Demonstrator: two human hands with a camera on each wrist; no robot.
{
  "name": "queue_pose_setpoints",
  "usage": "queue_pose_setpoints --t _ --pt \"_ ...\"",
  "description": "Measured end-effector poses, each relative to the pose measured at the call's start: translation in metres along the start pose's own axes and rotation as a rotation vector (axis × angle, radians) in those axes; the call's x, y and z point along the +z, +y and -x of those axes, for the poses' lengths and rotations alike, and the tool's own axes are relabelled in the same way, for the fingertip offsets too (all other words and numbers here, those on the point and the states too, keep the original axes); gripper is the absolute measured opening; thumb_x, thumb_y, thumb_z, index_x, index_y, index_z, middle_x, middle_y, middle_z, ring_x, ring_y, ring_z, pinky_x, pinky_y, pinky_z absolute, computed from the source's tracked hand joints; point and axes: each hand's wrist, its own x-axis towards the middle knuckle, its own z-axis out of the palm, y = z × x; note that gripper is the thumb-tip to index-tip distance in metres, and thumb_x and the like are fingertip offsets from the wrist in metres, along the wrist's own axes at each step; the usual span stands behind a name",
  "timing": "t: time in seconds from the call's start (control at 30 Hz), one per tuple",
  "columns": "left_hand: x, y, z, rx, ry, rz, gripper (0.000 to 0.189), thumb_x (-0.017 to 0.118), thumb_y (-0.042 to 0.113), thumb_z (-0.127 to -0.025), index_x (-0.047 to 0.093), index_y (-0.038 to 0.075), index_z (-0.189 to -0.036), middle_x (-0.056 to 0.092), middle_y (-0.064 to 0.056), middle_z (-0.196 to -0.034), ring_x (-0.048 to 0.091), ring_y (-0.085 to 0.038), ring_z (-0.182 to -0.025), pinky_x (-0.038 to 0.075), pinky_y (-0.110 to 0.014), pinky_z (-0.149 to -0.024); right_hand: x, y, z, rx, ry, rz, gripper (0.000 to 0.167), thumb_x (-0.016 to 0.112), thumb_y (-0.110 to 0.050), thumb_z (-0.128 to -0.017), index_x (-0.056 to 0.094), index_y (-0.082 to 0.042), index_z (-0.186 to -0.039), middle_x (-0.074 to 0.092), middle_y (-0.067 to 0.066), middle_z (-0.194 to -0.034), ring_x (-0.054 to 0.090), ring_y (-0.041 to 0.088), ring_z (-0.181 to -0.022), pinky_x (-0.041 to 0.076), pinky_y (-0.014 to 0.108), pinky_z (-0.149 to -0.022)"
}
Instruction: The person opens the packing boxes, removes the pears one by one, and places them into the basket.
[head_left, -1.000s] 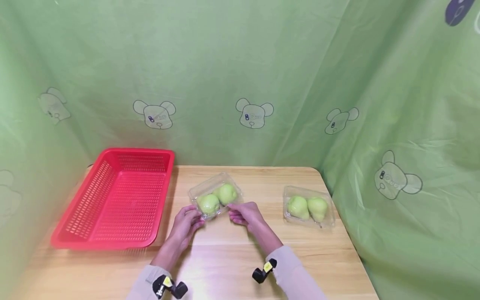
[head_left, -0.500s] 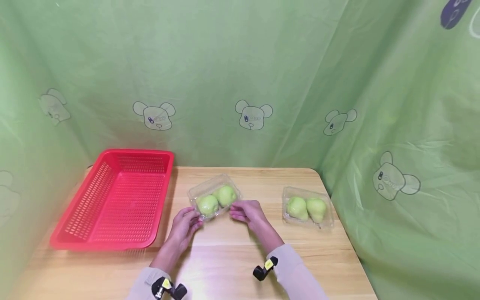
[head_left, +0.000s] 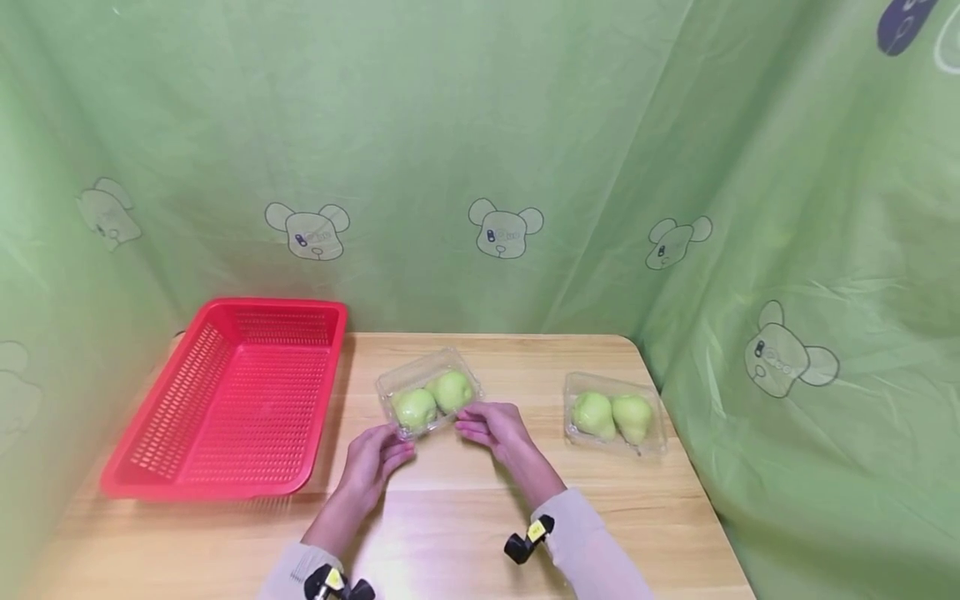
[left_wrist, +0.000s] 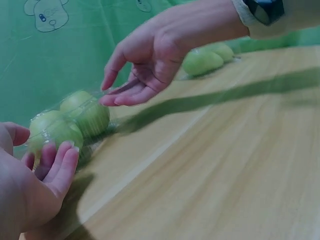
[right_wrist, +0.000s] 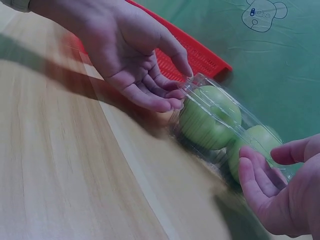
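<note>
A clear plastic clamshell box (head_left: pixel 405 381) with two green apples (head_left: pixel 415 408) lies at an angle on the table, in the middle of the head view. My left hand (head_left: pixel 367 460) is at its near left corner, thumb and fingertips pinching the rim, as the right wrist view shows. At the near right corner, my right hand (head_left: pixel 497 427) pinches the same rim between thumb and fingers. In the right wrist view the box's lid edge (right_wrist: pixel 220 120) runs between both hands, over the apples.
A red slotted plastic basket (head_left: pixel 255 417) stands on the left of the wooden table (head_left: pixel 450 533). On the right lies a second clear box (head_left: pixel 651 437) with two green pears (head_left: pixel 632 417). A green curtain (head_left: pixel 420 150) with bear prints hangs around the table.
My left hand has shifted slightly toward the near side, its lower fingers now reaching a little further right. My right hand has barely moved, and the apple box stays in place.
</note>
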Motion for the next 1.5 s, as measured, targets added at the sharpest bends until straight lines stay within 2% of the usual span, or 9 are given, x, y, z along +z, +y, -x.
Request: queue_pose_setpoints --t 0.13,0.33,0.53,0.83,1.03,1.27,1.5 --pt "-0.001 -0.003 0.000 0.015 -0.017 -0.013 0.034 0.053 0.017 -0.107 0.053 -0.011 -0.126 0.075 -0.020 -0.105 0.077 -0.025 -0.094 0.064 -0.039 -0.096 0.000 0.000 0.002 0.002 -0.007 -0.004 0.031 0.070 -0.005 -0.094 0.067 0.008 -0.122 0.077 0.025 -0.109 0.080 0.023 -0.084 0.066 0.038 -0.087" --pt "-0.001 -0.007 0.002 0.022 -0.016 0.001 0.037 0.052 0.016 -0.106 0.055 -0.014 -0.129 0.070 -0.032 -0.120 0.077 -0.031 -0.102 0.062 -0.044 -0.101 -0.001 0.002 0.004 0.006 -0.025 0.002 0.033 0.070 -0.006 -0.094 0.067 0.008 -0.123 0.078 0.023 -0.107 0.080 0.023 -0.084 0.067 0.037 -0.086" --pt "0.001 -0.009 0.005 0.033 0.002 0.023 0.036 0.054 0.014 -0.106 0.057 -0.012 -0.130 0.072 -0.028 -0.120 0.076 -0.035 -0.108 0.061 -0.043 -0.102 -0.003 0.005 0.004 0.022 -0.047 -0.010 0.032 0.069 -0.010 -0.095 0.067 0.007 -0.123 0.079 0.019 -0.102 0.080 0.026 -0.089 0.066 0.039 -0.090" --pt "0.006 -0.010 0.005 0.028 0.027 0.094 0.031 0.061 0.013 -0.102 0.060 -0.007 -0.126 0.074 -0.025 -0.118 0.075 -0.035 -0.112 0.059 -0.045 -0.104 -0.003 0.009 0.005 0.032 -0.060 -0.013 0.031 0.066 -0.011 -0.096 0.067 0.008 -0.121 0.080 0.016 -0.093 0.080 0.024 -0.082 0.067 0.038 -0.084" --pt "0.008 -0.011 0.007 0.026 0.048 0.129 0.036 0.066 0.013 -0.100 0.060 -0.008 -0.129 0.074 -0.025 -0.119 0.075 -0.035 -0.113 0.059 -0.045 -0.105 -0.001 0.011 0.007 0.027 -0.083 0.006 0.033 0.065 -0.012 -0.097 0.066 0.009 -0.122 0.080 0.015 -0.092 0.080 0.023 -0.080 0.067 0.039 -0.086" --pt "0.014 -0.010 0.010 0.013 0.090 0.140 0.044 0.066 0.015 -0.101 0.056 -0.009 -0.136 0.073 -0.024 -0.122 0.074 -0.034 -0.115 0.057 -0.045 -0.107 -0.001 0.014 0.008 0.028 -0.096 -0.004 0.030 0.064 -0.011 -0.097 0.066 0.009 -0.119 0.079 0.012 -0.086 0.079 0.022 -0.078 0.067 0.038 -0.084" --pt "0.020 -0.011 0.011 0.007 0.123 0.141 0.045 0.067 0.014 -0.100 0.056 -0.011 -0.135 0.071 -0.027 -0.126 0.074 -0.035 -0.114 0.059 -0.045 -0.104 0.002 0.018 0.009 0.028 -0.136 0.005 0.034 0.064 -0.012 -0.098 0.063 0.011 -0.122 0.079 0.012 -0.086 0.079 0.020 -0.077 0.068 0.036 -0.082"
